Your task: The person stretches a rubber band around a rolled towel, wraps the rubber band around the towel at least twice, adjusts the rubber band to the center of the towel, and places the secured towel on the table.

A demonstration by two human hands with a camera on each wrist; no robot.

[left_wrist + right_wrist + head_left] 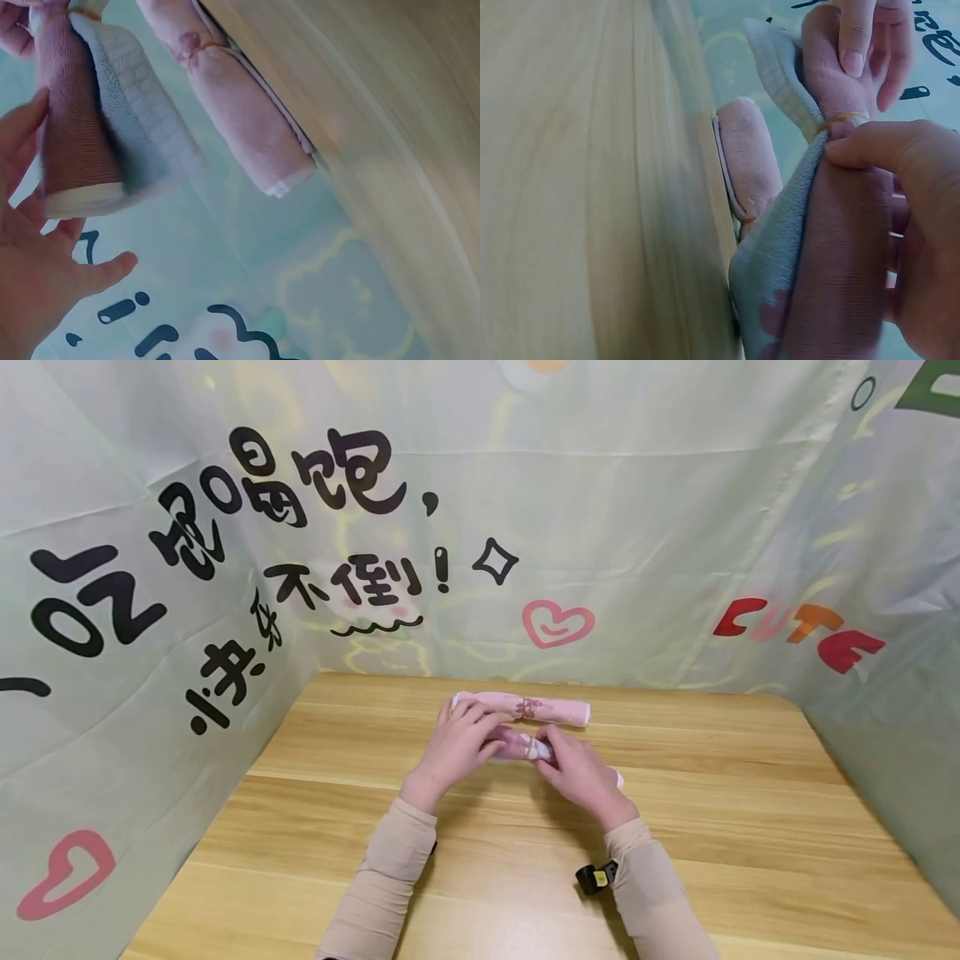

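Both hands hold a rolled pink towel (513,744) above the table. Its pale blue-grey inner side flares out as a loose flap (150,105). A thin tan rubber band (845,118) cinches the roll around its middle. My right hand (585,774) grips the roll beside the band, thumb in front and the other fingers mostly hidden behind. Towards the other end, my left hand (459,745) holds the roll between thumb and fingers, with one finger sticking out past it. A second rolled pink towel (564,711), also banded in the middle, lies just behind.
The wooden table (712,827) stretches out on both sides and in front. A printed fabric backdrop (637,527) hangs behind it and along both sides. Under the right forearm sits a black wrist device (595,879) with a yellow label.
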